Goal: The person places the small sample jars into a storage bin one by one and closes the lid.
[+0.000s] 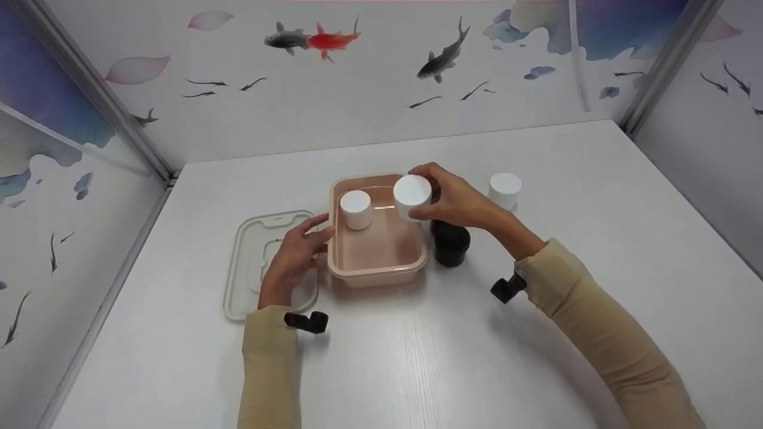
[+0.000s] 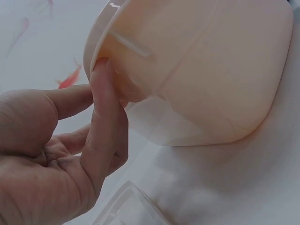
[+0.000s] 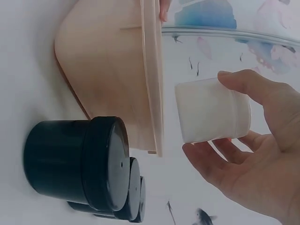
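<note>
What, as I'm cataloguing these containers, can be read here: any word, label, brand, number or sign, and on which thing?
None can be read: the white jars, black jars and pink tub show no lettering in these views.
Any moulded marks on the translucent lid are too faint to make out.

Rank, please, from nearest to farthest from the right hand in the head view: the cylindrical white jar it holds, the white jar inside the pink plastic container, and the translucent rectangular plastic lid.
1. Held white jar, gripped by the right hand.
2. White jar, further left, inside the pink container.
3. Translucent lid, farthest left.
</note>
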The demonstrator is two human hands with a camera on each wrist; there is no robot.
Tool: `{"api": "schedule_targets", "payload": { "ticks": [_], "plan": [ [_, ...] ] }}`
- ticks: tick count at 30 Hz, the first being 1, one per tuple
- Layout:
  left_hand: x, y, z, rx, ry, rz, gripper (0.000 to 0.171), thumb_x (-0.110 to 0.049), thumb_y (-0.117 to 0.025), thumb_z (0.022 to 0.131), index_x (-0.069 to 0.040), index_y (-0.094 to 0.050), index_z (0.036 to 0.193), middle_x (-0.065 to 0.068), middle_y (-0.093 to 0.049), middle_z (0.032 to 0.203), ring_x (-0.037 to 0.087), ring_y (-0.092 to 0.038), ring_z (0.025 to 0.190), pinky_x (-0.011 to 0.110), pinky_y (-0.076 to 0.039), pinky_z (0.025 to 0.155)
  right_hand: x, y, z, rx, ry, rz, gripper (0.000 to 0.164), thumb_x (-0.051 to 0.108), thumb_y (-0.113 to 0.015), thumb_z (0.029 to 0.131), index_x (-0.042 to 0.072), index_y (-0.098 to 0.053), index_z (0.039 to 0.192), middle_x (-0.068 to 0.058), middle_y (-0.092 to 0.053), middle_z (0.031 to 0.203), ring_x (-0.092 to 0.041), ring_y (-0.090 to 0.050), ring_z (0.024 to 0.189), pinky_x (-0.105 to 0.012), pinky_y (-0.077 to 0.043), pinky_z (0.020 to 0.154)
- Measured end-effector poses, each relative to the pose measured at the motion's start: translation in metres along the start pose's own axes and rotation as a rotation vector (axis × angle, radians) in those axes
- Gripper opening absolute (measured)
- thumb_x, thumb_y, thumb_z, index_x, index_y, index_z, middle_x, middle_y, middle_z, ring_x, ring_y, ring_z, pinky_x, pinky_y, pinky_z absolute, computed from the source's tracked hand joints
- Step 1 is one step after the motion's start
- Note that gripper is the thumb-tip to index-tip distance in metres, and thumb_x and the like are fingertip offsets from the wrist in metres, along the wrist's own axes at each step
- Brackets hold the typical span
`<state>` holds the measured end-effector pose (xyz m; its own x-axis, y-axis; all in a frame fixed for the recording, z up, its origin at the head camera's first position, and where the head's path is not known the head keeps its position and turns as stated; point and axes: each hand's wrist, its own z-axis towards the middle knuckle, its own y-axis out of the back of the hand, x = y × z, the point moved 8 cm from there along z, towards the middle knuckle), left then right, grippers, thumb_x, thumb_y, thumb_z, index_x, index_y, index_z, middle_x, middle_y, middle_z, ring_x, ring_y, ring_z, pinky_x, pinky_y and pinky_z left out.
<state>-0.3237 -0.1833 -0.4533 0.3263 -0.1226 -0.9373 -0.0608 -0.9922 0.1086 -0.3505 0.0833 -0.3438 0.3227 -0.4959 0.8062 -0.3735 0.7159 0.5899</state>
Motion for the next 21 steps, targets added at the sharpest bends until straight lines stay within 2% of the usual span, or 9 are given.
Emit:
{"api": "schedule_targets", "payload": {
  "ticks": [6, 13, 17, 21],
  "plan": [
    [0.000, 0.002, 0.000, -0.009, 0.004, 0.001, 0.052, -0.034, -0.061, 0.101, -0.025, -0.046, 0.150, 0.013, -0.065, 0.133, 0.026, -0.067, 0.114, 0.029, -0.057, 0.072, 0.009, 0.001, 0.010, 0.021, -0.047, -0.024, 0.072, 0.017, -0.079, 0.084, 0.007, -0.040, 0.143, -0.016, -0.048, 0.144, -0.034, -0.053, 0.132, -0.050, -0.044, 0.110],
    [-0.001, 0.001, 0.000, 0.000, -0.012, -0.004, 0.053, -0.033, -0.061, 0.101, -0.024, -0.046, 0.150, 0.013, -0.064, 0.135, 0.026, -0.067, 0.115, 0.030, -0.059, 0.073, 0.028, 0.005, 0.025, 0.059, -0.043, -0.055, 0.069, 0.016, -0.080, 0.082, 0.005, -0.041, 0.138, -0.014, -0.047, 0.142, -0.032, -0.051, 0.130, -0.047, -0.043, 0.109],
    [0.000, 0.000, 0.000, 0.012, -0.020, -0.018, 0.053, -0.032, -0.061, 0.101, -0.022, -0.045, 0.150, 0.015, -0.064, 0.135, 0.027, -0.068, 0.114, 0.029, -0.059, 0.070, 0.032, -0.001, 0.034, 0.087, -0.042, -0.092, 0.067, 0.017, -0.081, 0.081, 0.005, -0.043, 0.135, -0.014, -0.050, 0.138, -0.029, -0.054, 0.123, -0.045, -0.043, 0.108],
    [0.000, -0.001, 0.000, 0.013, -0.021, -0.017, 0.053, -0.032, -0.061, 0.101, -0.022, -0.044, 0.151, 0.016, -0.063, 0.135, 0.027, -0.067, 0.112, 0.028, -0.058, 0.069, 0.026, -0.015, 0.042, 0.114, -0.057, -0.113, 0.066, 0.017, -0.082, 0.081, 0.004, -0.044, 0.133, -0.016, -0.053, 0.135, -0.028, -0.054, 0.121, -0.044, -0.043, 0.108]
  ]
}}
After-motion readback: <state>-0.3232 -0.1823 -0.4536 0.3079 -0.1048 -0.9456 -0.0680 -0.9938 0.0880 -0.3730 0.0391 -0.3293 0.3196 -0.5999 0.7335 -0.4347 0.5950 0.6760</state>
